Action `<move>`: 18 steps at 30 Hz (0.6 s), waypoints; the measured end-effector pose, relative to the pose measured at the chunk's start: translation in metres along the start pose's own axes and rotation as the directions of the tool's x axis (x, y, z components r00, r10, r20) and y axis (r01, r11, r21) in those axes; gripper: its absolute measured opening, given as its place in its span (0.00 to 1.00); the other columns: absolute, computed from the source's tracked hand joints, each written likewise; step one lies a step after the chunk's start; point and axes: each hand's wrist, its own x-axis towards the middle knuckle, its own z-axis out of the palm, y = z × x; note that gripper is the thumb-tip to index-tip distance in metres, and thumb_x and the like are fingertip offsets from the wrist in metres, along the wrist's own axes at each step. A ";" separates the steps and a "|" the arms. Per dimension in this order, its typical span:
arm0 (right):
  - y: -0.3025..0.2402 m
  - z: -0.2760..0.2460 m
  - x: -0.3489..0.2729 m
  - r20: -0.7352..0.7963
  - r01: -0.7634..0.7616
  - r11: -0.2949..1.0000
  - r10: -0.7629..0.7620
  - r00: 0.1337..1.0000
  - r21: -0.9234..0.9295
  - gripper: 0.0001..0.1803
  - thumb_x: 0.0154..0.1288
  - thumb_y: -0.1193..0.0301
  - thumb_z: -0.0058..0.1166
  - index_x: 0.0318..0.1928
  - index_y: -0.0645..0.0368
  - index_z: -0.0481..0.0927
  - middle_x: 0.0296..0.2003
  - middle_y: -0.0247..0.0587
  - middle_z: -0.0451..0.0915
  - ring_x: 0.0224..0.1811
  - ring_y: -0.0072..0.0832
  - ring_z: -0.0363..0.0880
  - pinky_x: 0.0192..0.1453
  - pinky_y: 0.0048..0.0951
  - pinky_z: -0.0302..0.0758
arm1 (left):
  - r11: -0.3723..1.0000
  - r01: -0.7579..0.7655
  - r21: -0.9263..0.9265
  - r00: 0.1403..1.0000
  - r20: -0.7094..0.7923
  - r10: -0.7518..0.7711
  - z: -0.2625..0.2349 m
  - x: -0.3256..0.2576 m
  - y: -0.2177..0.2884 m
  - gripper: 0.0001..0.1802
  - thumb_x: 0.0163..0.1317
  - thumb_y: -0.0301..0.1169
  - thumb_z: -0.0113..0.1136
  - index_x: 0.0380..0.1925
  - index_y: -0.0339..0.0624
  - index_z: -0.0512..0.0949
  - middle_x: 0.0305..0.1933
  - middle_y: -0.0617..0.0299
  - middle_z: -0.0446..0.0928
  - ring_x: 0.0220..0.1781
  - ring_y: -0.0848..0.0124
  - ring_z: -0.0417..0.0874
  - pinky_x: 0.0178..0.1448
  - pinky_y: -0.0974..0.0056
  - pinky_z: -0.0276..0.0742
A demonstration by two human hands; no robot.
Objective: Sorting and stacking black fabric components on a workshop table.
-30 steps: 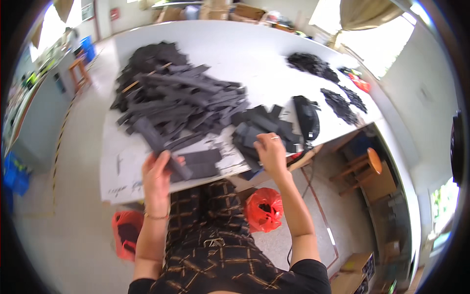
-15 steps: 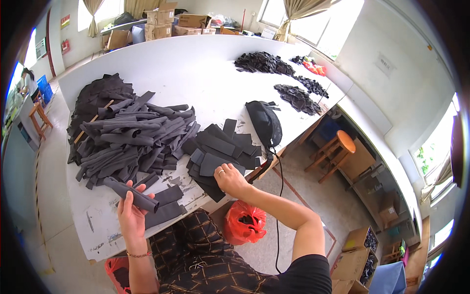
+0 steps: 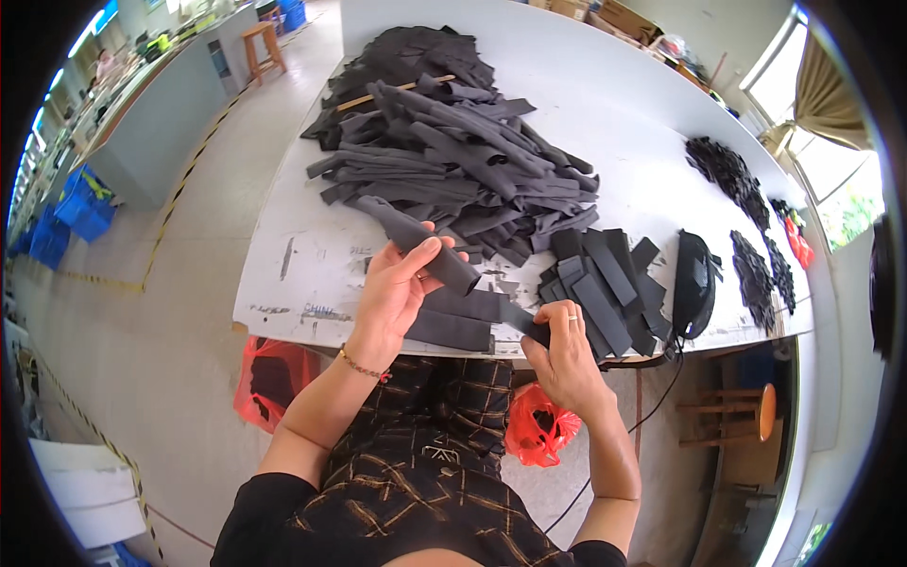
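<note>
My left hand (image 3: 389,300) is closed round a dark grey fabric tube (image 3: 416,244), which tilts down toward the right with its open end facing me. Between the thumb and fingers of my right hand (image 3: 572,364) is a dark flat strip (image 3: 520,321), just over the table's front edge. The strip is partly hidden by the fingers. Right of it lies a fanned pile of flat dark strips (image 3: 605,283). Under my left hand's tube, a few wider flat fabric pieces (image 3: 449,326) rest at the edge. Beyond them spreads a large heap of fabric tubes (image 3: 444,180).
The white table (image 3: 293,274) has a raised back panel. A wooden stick (image 3: 397,92) lies across the heap. At the right sit a black pouch-like thing (image 3: 694,283) with a cord, and dark piles (image 3: 753,269). Red plastic bags (image 3: 543,430) hang below the edge; a stool (image 3: 756,416) stands right.
My right hand has left the strip pile and come leftward with a strip, nearer my left hand. The left hand keeps the tube. The whole view has swung to the left.
</note>
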 end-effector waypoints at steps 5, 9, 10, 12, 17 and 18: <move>-0.006 0.016 0.002 -0.024 -0.024 0.989 0.028 0.999 0.146 0.18 0.56 0.78 0.60 0.44 0.63 0.66 0.45 0.51 0.68 0.48 0.46 0.68 0.54 0.38 0.68 | 0.999 0.012 -0.032 0.999 -0.030 -0.012 -0.011 0.001 -0.004 0.13 0.66 0.25 0.60 0.50 0.41 0.74 0.45 0.52 0.81 0.47 0.56 0.85 0.50 0.55 0.85; -0.006 0.017 0.004 -0.120 -0.010 0.976 0.036 0.992 0.217 0.22 0.45 0.78 0.71 0.38 0.61 0.70 0.46 0.46 0.72 0.49 0.41 0.72 0.54 0.33 0.70 | 0.998 0.027 -0.049 0.997 -0.077 -0.031 -0.013 0.000 -0.006 0.12 0.66 0.25 0.61 0.49 0.41 0.74 0.46 0.50 0.81 0.48 0.54 0.85 0.51 0.54 0.85; -0.006 0.018 0.005 -0.149 -0.005 0.970 0.042 0.988 0.242 0.23 0.42 0.77 0.74 0.36 0.61 0.72 0.46 0.44 0.73 0.48 0.39 0.73 0.54 0.32 0.71 | 0.998 0.033 -0.049 0.995 -0.094 -0.038 -0.013 0.000 -0.006 0.13 0.66 0.26 0.61 0.49 0.41 0.74 0.46 0.49 0.81 0.48 0.54 0.85 0.52 0.54 0.85; -0.017 0.017 0.011 -0.175 -0.028 0.956 0.082 0.981 0.292 0.24 0.41 0.77 0.74 0.40 0.61 0.76 0.45 0.42 0.74 0.47 0.39 0.72 0.52 0.33 0.71 | 0.998 0.036 -0.049 0.995 -0.096 -0.040 -0.013 0.001 -0.007 0.13 0.65 0.26 0.61 0.49 0.40 0.73 0.47 0.49 0.81 0.49 0.54 0.85 0.51 0.55 0.85; -0.019 0.022 0.016 -0.194 -0.019 0.961 0.075 0.978 0.276 0.30 0.39 0.77 0.74 0.50 0.57 0.82 0.43 0.39 0.75 0.45 0.37 0.71 0.51 0.34 0.72 | 0.998 0.039 -0.043 0.994 -0.100 -0.044 -0.013 -0.001 -0.006 0.15 0.65 0.25 0.61 0.50 0.40 0.72 0.47 0.48 0.81 0.49 0.53 0.85 0.51 0.55 0.86; -0.019 0.024 0.016 -0.213 -0.010 0.964 0.069 0.975 0.267 0.30 0.40 0.77 0.73 0.50 0.56 0.83 0.41 0.37 0.76 0.44 0.36 0.71 0.50 0.34 0.72 | 0.999 0.037 -0.038 0.994 -0.099 -0.041 -0.013 -0.001 -0.006 0.15 0.65 0.25 0.61 0.51 0.40 0.72 0.47 0.47 0.81 0.49 0.53 0.85 0.50 0.56 0.86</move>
